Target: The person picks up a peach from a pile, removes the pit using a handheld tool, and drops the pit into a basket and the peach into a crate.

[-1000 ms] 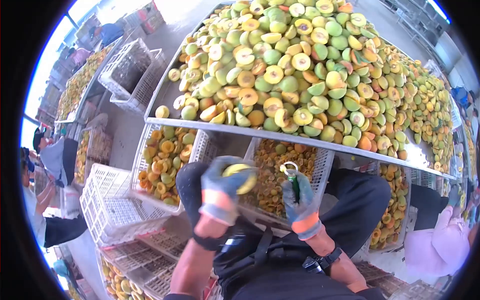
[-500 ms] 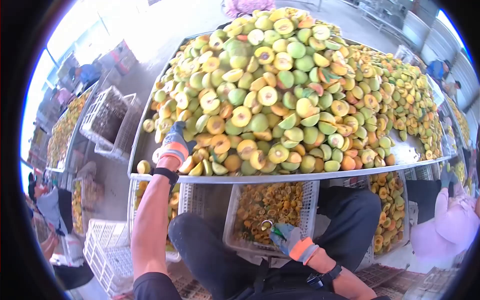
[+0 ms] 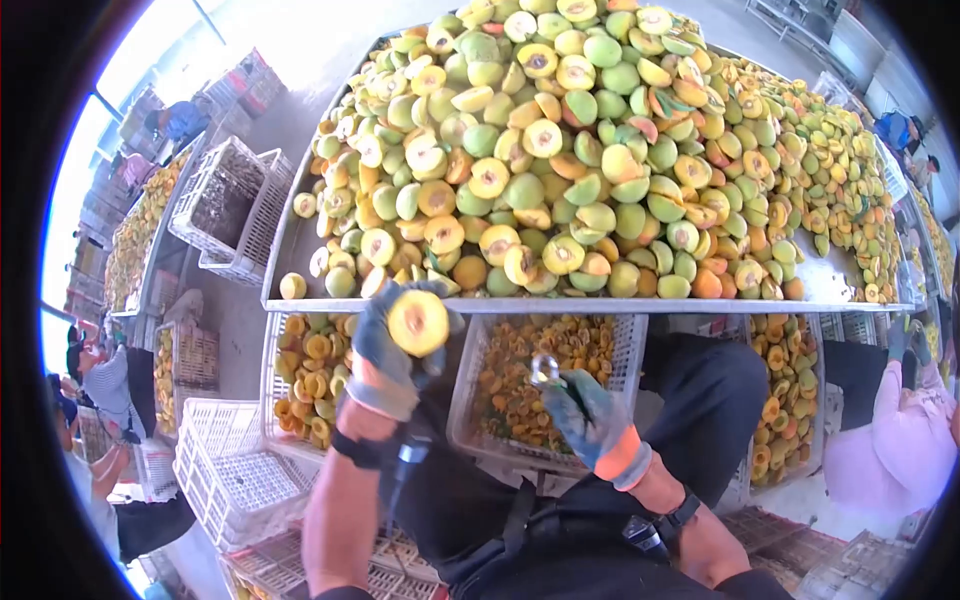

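Note:
My left hand (image 3: 390, 345), in a grey and orange glove, holds a halved yellow fruit (image 3: 418, 323) with its cut face and brown centre showing. It is raised just in front of the table's near edge. My right hand (image 3: 590, 415), gloved too, is closed around a small metal ring-ended tool (image 3: 545, 369) above a crate (image 3: 628, 390) of small orange-brown fruit pieces. Beyond both hands, a large heap of halved green and yellow fruit (image 3: 520, 190) lies on the metal table (image 3: 600, 305).
Crates of fruit halves stand under the table at left (image 3: 310, 375) and right (image 3: 783, 400). An empty white crate (image 3: 250, 470) sits at lower left. A person in pink (image 3: 890, 440) is at right; other people are at left.
My left hand has come back from the heap toward me and now holds a fruit half. My right hand has risen slightly with the tool. The view has tilted down.

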{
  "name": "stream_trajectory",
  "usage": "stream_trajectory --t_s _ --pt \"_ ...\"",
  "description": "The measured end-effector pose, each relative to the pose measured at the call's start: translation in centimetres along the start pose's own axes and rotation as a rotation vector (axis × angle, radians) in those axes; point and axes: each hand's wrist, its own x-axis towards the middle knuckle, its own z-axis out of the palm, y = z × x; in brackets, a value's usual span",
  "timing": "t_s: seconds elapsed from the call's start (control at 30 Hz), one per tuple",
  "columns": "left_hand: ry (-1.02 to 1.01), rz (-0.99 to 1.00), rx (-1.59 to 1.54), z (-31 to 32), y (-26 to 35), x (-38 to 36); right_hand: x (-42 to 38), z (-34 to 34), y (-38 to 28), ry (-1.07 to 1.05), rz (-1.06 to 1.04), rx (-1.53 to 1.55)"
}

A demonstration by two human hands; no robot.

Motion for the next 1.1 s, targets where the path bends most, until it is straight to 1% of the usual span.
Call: stream_trajectory --t_s 0.03,0.07,0.1,0.13,0.17,0.2,0.27,0.3,0.33,0.4,0.43,0.5,0.57,0.63,0.67,0.7,0.73,0.77,0.83,0.87,0.9,0.93,0.97,1.0,1.03,1.07,1.1 --pt "0.201 0.019 -0.043 1.2 -2.9 -0.6 0.0 0.3 -0.4 -0.005 -0.155 -0.116" --pt "0.021 -0.035 -0.081 1.8 -3.5 -2.2 -0.2 0.6 -0.8 -0.014 -0.308 -0.234" --pt "0.074 0.01 -0.074 2.0 -5.4 -2.7 -0.3 0.8 -1.7 -0.014 -0.288 -0.246" --pt "0.129 0.057 -0.067 2.5 -7.1 -3.1 -0.4 1.0 -2.6 -0.045 -0.243 -0.171" --pt "0.1 -0.075 -0.231 4.2 -6.5 -4.7 -0.7 1.3 -3.2 -0.075 -0.2 -0.094" --pt "0.097 -0.081 -0.239 4.4 -7.5 -5.0 -1.0 1.6 -3.1 -0.077 -0.195 -0.103" --pt "0.111 0.061 -0.2 4.7 -9.2 -5.4 -1.3 2.0 -2.8 -0.11 -0.216 -0.181" --pt "0.124 0.024 -0.274 4.8 -9.3 -5.8 -1.4 2.0 -2.8 -0.118 -0.279 -0.245" --pt "0.125 0.026 -0.275 5.0 -9.4 -6.3 -1.5 2.0 -3.0 -0.119 -0.281 -0.246" --pt "0.166 0.227 0.022 5.7 -9.6 -7.1 -1.9 1.7 -3.6 -0.178 -0.255 -0.324" --pt "0.171 0.148 -0.094 6.0 -9.3 -7.4 -1.9 1.7 -3.6 -0.179 -0.255 -0.324" --pt "0.202 0.151 -0.099 6.1 -9.6 -7.4 -2.1 1.7 -3.6 -0.164 -0.309 -0.336" --pt "0.232 0.155 -0.104 6.1 -10.0 -7.4 -2.3 1.8 -3.6 -0.176 -0.28 -0.345" --pt "0.235 0.246 0.041 6.0 -10.3 -7.5 -2.5 1.8 -3.3 -0.187 -0.248 -0.355" --pt "0.235 0.244 0.039 6.0 -10.3 -7.5 -2.6 1.6 -2.8 -0.213 -0.367 -0.454" --pt "0.241 0.273 0.1 6.0 -10.2 -7.6 -2.8 1.6 -2.2 -0.24 -0.487 -0.552" --pt "0.246 0.302 0.161 6.1 -10.1 -7.7 -3.0 1.8 -1.4 -0.243 -0.485 -0.553" --pt "0.245 0.3 0.16 6.2 -9.9 -7.9 -3.4 2.1 -0.6 -0.236 -0.514 -0.6" --pt "0.224 0.326 0.249 6.5 -9.6 -8.3 -3.9 2.3 -0.1 -0.233 -0.536 -0.645" --pt "0.224 0.323 0.249 6.5 -9.7 -8.2 -3.9 2.4 -0.1 -0.268 -0.466 -0.582" --pt "0.218 0.28 0.177 6.5 -9.8 -8.2 -3.9 2.5 -0.1 -0.303 -0.396 -0.519" --pt "0.212 0.238 0.106 6.5 -9.9 -8.1 -4.1 2.7 0.6 -0.304 -0.393 -0.518" --pt "0.213 0.237 0.106 6.2 -9.9 -7.9 -4.4 3.1 1.7 -0.27 -0.51 -0.643" --pt "0.163 0.25 0.219 5.7 -10.0 -7.7 -4.7 3.3 2.6 -0.234 -0.625 -0.767" --pt "0.107 0.259 0.333 5.3 -9.9 -7.6 -4.8 2.7 2.0 -0.235 -0.617 -0.765" --pt "0.105 0.253 0.332 4.9 -9.6 -7.5 -4.3 1.5 0.7 -0.344 -0.547 -0.713" --pt "0.0 0.192 0.34 4.4 -9.4 -7.4 -3.9 0.7 -0.5 -0.453 -0.474 -0.658"
